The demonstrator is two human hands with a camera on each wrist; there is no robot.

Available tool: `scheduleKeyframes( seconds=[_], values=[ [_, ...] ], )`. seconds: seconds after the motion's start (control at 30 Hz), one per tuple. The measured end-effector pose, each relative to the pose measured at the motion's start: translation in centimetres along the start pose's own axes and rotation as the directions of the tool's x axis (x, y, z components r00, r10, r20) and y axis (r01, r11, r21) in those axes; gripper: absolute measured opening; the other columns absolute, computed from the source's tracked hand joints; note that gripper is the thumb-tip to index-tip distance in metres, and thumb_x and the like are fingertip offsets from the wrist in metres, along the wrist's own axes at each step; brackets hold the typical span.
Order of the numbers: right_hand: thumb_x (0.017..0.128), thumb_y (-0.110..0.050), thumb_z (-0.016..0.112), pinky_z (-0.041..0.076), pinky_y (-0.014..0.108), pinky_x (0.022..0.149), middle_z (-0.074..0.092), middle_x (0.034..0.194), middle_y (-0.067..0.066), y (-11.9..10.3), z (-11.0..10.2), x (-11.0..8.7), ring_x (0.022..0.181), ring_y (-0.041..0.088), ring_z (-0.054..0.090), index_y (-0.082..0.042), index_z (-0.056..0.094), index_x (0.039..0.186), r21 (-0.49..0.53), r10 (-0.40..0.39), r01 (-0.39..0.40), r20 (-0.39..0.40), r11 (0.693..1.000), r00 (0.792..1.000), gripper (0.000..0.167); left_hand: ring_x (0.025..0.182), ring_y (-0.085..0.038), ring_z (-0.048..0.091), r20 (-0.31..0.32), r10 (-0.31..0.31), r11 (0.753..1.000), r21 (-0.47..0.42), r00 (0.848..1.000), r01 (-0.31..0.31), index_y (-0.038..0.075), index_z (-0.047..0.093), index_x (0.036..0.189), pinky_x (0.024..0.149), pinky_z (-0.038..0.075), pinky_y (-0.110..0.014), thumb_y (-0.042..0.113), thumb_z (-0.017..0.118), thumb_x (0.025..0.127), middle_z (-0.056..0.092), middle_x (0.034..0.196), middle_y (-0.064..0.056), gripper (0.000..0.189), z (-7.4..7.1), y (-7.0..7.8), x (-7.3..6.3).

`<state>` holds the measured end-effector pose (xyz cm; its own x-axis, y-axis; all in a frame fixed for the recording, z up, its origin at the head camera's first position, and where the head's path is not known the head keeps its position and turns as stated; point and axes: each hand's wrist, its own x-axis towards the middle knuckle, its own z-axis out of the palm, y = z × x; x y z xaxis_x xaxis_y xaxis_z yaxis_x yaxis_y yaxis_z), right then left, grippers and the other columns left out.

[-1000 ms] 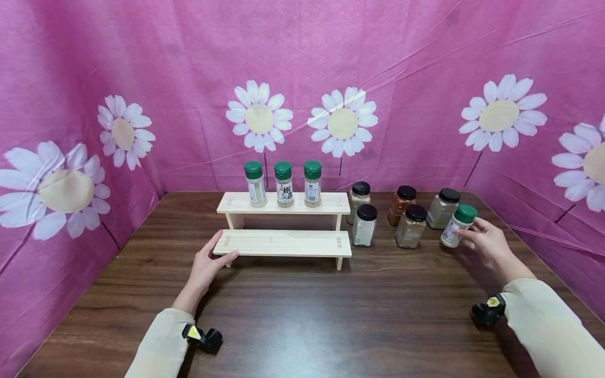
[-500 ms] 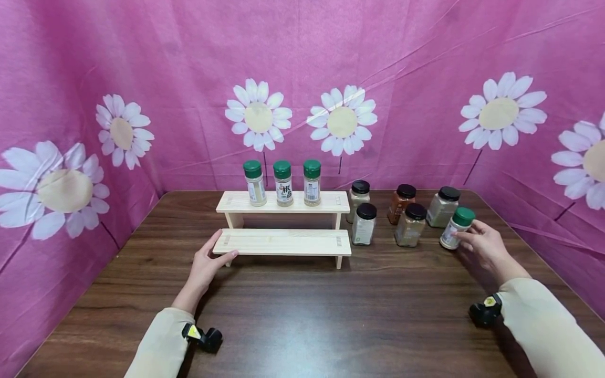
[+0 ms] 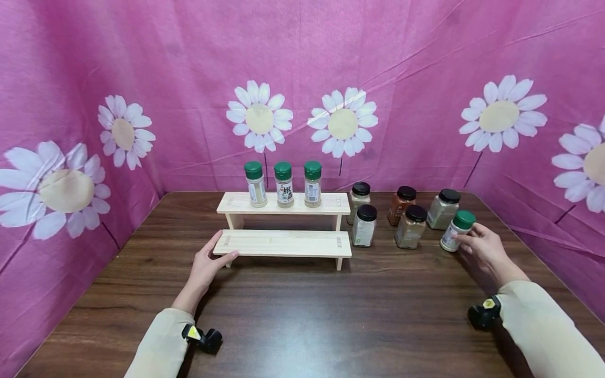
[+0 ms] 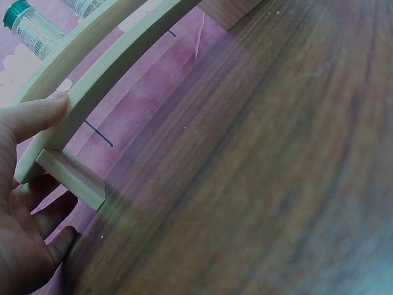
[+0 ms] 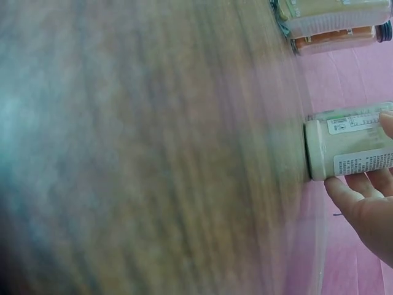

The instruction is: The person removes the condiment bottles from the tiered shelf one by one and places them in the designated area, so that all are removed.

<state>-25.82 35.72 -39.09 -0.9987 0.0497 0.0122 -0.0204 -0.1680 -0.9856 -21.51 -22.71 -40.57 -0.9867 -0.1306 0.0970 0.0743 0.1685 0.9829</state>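
My left hand [image 3: 204,265] pinches the rack [image 3: 283,243], my right hand [image 3: 487,249] a shaker [image 3: 452,235] right of it; swinging low towards it could topple the jars [image 3: 409,231] between

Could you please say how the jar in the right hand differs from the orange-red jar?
The held jar is topped in green, the orange-red jar in black. The held jar looks pale, the orange-red jar vivid. The right hand grips the held jar, while the orange-red jar stands untouched on the table. Both are capped.
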Motion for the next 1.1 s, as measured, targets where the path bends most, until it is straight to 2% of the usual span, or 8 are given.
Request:
scheduleKeyframes(
  seconds=[0.17,0.43,0.6,0.93,1.1],
  values=[
    [0.074,0.005,0.063,0.045,0.015,0.064,0.055,0.084,-0.017,-0.2,0.1,0.1,0.075,-0.005,0.051,-0.022,0.056,0.09,-0.001,-0.02,0.02,0.022,1.0,1.0,0.032,0.112,-0.02,0.035,-0.01,0.004,1.0,0.008,1.0,-0.004,0.005,0.028,0.135,0.093,0.026,-0.028,0.007,0.069,0.072,0.035,0.13,-0.017,0.075,0.0,-0.1,0.0],
    [0.075,0.01,0.059,0.046,0.019,0.064,0.06,0.083,-0.007,-0.6,0.0,0.1,0.076,0.003,0.055,-0.017,0.058,0.089,0.096,-0.048,0.045,0.032,0.994,0.998,0.031,0.112,-0.02,0.036,-0.015,0.011,1.0,0.01,1.0,-0.011,0.004,0.029,0.134,0.092,0.027,-0.027,0.007,0.069,0.071,0.035,0.13,-0.017,0.075,0.0,-0.2,0.1],
    [0.075,0.011,0.058,0.046,0.019,0.065,0.06,0.084,-0.006,-1.4,0.2,0.0,0.076,0.004,0.055,-0.017,0.057,0.091,0.121,-0.039,0.036,0.023,0.992,0.999,0.033,0.112,-0.019,0.035,-0.016,0.007,1.0,0.016,1.0,-0.007,0.004,0.029,0.134,0.091,0.027,-0.025,0.008,0.07,0.071,0.035,0.13,-0.016,0.075,0.0,-0.3,0.1],
    [0.075,0.002,0.063,0.044,0.015,0.066,0.05,0.093,-0.008,-2.7,-0.2,0.2,0.078,-0.001,0.052,-0.022,0.053,0.102,0.011,-0.046,0.046,-0.01,0.999,0.999,0.038,0.112,-0.019,0.035,-0.012,-0.003,1.0,0.018,1.0,0.003,0.006,0.029,0.134,0.093,0.026,-0.028,0.007,0.069,0.072,0.035,0.13,-0.016,0.075,-0.1,-0.1,0.0],
    [0.076,-0.006,0.065,0.043,0.013,0.065,0.053,0.094,-0.013,-3.2,-1.0,1.0,0.081,-0.003,0.051,-0.023,0.051,0.109,-0.167,-0.094,0.093,0.0,0.982,0.996,0.039,0.113,-0.019,0.035,-0.006,0.0,1.0,0.004,1.0,0.0,0.006,0.029,0.134,0.091,0.027,-0.025,0.006,0.069,0.072,0.035,0.13,-0.017,0.074,0.0,-0.2,0.0]
  ],
)
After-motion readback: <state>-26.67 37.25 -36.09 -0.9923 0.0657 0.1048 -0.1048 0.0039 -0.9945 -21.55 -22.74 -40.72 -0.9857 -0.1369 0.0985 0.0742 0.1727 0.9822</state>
